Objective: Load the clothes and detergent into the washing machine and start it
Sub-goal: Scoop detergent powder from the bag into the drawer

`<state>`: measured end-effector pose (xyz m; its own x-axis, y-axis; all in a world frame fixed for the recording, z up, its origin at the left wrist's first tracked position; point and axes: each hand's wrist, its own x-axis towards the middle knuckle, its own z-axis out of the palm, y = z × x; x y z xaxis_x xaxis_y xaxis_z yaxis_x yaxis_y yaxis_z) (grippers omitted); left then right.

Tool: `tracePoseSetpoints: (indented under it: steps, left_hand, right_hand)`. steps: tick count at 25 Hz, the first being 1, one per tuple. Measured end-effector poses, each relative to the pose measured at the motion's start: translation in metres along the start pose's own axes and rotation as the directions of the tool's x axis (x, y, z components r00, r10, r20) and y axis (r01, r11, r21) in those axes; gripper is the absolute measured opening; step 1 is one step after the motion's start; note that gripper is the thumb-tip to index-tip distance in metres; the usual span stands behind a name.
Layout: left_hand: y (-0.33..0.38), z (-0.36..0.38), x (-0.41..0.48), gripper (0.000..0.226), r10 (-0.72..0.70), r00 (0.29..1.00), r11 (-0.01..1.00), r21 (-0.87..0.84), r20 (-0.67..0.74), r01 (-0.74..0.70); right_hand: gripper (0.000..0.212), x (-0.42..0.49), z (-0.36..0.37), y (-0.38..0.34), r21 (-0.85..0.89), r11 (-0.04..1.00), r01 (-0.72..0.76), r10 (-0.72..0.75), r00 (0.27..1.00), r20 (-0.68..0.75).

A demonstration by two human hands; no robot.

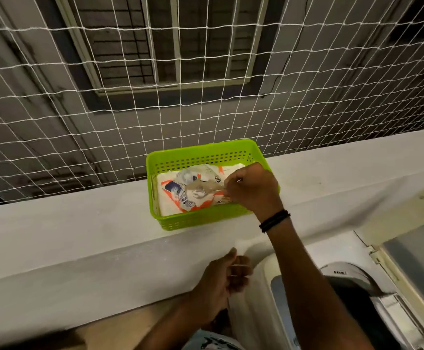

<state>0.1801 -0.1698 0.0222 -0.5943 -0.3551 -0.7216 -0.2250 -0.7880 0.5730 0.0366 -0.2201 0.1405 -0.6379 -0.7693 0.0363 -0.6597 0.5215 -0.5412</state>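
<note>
Two hands are in view above a pale ledge that runs across the picture below a white net. On the ledge stands a green basket, perforated along its walls, its long side lying roughly left to right along the ledge. Inside it lies a detergent packet, white with orange and blue print, flat on the basket floor; the print is too blurred to read.

The right hand reaches over the right end of the basket, fingers pinched closed on the handle of a scoop. The scoop's long axis runs nearly level from right to left, handle at the hand, bowl pointing left over the middle of the packet. Whether the bowl touches the packet or holds any powder cannot be told, as it is pale and smeared by motion. A dark band circles the right wrist.

The left hand hangs lower, just in front of the ledge, fingers loosely curled and holding nothing.

At the lower right the washing machine is cut off by the frame edge; its dark opening is partly hidden behind the right forearm, and what lies inside cannot be made out.
</note>
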Motion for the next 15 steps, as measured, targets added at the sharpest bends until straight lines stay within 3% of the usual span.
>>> tracePoseSetpoints:
  steps: [4, 8, 12, 15]
  left_hand:
    - [0.005, 0.004, 0.009, 0.042, -0.027, 0.999, 0.999, 0.044, 0.027, 0.026]
    - [0.010, 0.014, 0.014, 0.041, -0.054, 0.995, 0.994, 0.104, 0.083, 0.045]
    - [0.007, 0.028, 0.022, 0.039, -0.073, 0.991, 0.988, 0.141, 0.108, 0.057]
    - [-0.004, 0.043, 0.025, 0.037, -0.104, 0.984, 0.978, 0.194, 0.144, 0.075]
  right_hand:
    - [0.033, 0.012, -0.007, 0.006, -0.166, 0.979, -0.121, 0.126, 0.992, 0.022]
    - [0.021, -0.011, -0.027, 0.007, -0.160, 0.985, -0.060, 0.062, 0.998, 0.006]
    - [0.012, -0.056, -0.052, 0.018, 0.167, 0.984, -0.060, 0.098, 0.969, -0.229]
    - [0.010, -0.106, -0.063, 0.046, 0.320, 0.937, -0.137, 0.235, 0.928, -0.290]
